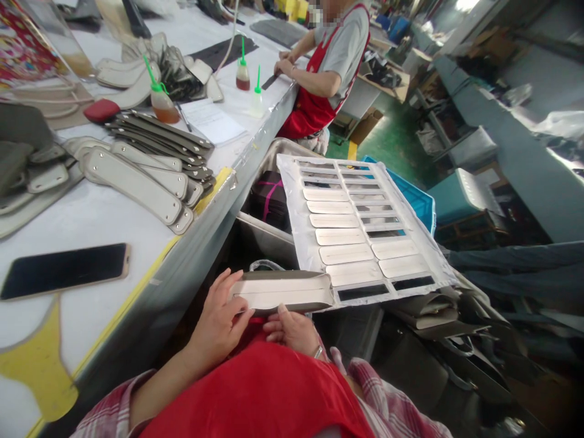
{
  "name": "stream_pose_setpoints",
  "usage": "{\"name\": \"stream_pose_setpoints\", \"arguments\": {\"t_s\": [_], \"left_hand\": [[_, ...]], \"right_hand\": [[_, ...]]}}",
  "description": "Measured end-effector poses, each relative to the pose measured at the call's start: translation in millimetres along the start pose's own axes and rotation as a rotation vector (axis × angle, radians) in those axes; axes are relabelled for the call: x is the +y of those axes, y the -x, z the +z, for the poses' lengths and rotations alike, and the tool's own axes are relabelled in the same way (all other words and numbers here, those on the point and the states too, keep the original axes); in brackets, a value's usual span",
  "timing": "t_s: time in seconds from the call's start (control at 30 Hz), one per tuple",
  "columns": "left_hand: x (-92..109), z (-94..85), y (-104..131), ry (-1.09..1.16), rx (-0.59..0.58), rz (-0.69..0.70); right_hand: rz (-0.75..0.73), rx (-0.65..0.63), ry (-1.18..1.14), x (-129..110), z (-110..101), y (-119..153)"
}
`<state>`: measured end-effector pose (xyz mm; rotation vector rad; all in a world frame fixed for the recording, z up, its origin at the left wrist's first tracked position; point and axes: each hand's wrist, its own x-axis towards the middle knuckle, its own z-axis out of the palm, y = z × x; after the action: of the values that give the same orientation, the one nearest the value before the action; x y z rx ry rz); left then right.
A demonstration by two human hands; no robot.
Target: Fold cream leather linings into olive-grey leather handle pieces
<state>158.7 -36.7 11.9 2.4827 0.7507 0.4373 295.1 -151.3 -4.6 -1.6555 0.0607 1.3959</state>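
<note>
The left hand pinches the pale-lined piece; the right hand pinches its near edge (a holding step, seemingly); moving it calls for 2 even grips.

The held piece's underside is hidden.

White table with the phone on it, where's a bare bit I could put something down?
The white table has a bare patch between the phone and the pale straps, and a smaller one between the phone and the yellow piece. Farther up it's crowded, with dark strips and green-tipped bottles.
</note>
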Motion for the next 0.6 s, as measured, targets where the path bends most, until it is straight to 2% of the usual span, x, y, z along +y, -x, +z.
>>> {"name": "stream_pose_setpoints", "arguments": {"t_s": [0.47,0.6], "left_hand": [[1.6,0.9,-4.2,-0.027,-0.024,-0.062],[-3.6,2.5,-3.5,-0.007,0.006,-0.032]], "right_hand": [[0.037,-0.075,0.034,4.5,17.3,-6.2],[0.057,-0.022,0.072,7.3,30.0,-10.4]]}}
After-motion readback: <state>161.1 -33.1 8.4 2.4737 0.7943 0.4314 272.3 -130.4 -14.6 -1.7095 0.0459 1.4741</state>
